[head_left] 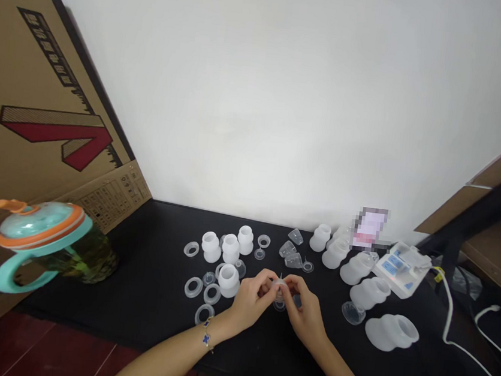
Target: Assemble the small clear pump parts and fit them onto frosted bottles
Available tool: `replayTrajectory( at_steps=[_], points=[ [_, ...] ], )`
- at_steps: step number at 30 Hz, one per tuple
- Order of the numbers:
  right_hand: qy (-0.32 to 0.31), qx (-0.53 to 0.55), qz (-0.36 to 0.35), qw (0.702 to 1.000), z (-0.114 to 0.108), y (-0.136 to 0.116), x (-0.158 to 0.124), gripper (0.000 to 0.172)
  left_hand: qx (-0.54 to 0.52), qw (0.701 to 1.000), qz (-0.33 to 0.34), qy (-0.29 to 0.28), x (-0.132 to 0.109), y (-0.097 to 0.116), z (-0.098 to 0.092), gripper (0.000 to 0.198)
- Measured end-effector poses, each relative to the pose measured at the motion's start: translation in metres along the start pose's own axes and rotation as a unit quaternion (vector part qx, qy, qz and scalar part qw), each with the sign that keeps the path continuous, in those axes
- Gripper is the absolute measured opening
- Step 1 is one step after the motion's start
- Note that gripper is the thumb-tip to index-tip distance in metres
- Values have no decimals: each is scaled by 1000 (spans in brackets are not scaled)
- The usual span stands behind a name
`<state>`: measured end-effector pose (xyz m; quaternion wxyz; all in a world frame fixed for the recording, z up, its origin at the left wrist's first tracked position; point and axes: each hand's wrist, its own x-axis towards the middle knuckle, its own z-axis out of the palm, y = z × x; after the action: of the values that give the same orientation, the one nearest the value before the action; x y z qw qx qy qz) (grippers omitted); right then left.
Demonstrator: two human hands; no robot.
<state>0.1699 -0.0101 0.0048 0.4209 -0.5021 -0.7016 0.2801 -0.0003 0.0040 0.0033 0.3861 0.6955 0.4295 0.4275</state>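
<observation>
My left hand [252,300] and my right hand [307,315] meet over the black table, fingertips pinched on a small translucent round piece with a thin upright tip [280,283]. My fingers hide part of it, so its exact kind is unclear. Just below it, another clear round part shows between my hands. Several small white bottles [211,248] stand left of my left hand, with translucent rings [193,288] and small discs among them. Beyond my fingers lie a few clear cone-shaped cups [287,249] and a small ringed disc [308,267].
More white bottles [369,293], some lying tilted, line the right side beside a clear dome cap [353,312]. Behind them are a white box-like device [404,271] and a white cable [450,313]. A teal-lidded jug [84,253] and a cardboard box [49,86] stand left.
</observation>
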Motion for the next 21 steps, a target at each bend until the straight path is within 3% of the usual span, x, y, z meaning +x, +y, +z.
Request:
replayTrajectory(
  at_steps=[16,21],
  points=[
    [32,57,25,998,0,3,-1,31,-18,1000,-7,8,-2,-4,2,27],
    [27,51,16,998,1,6,-2,34,-14,1000,1,22,-3,-4,3,19]
  ],
)
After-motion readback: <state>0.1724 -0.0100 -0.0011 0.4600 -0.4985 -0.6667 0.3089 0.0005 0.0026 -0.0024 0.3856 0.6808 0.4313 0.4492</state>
